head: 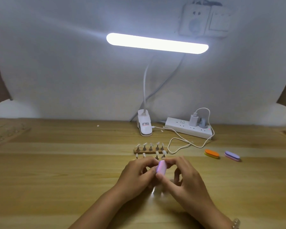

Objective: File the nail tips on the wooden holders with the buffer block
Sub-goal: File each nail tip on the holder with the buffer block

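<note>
A pink buffer block (161, 167) stands on edge between my two hands over the middle of the wooden table. My right hand (183, 177) pinches it between thumb and forefinger. My left hand (137, 172) has curled fingers pressed against the block's left side; what they hold is hidden, so I cannot tell whether a nail tip is there. Just behind my hands a near row of nail tips (157, 153) on stands shows partly. Farther back a wooden holder (149, 150) carries several more tips upright.
An orange-and-yellow buffer (211, 153) and a purple-and-pink buffer (232, 155) lie to the right. A white clip lamp (144, 124), a power strip (188, 128) and a looping white cable (178, 142) sit at the back. Another nail-tip rack (5, 135) lies far left.
</note>
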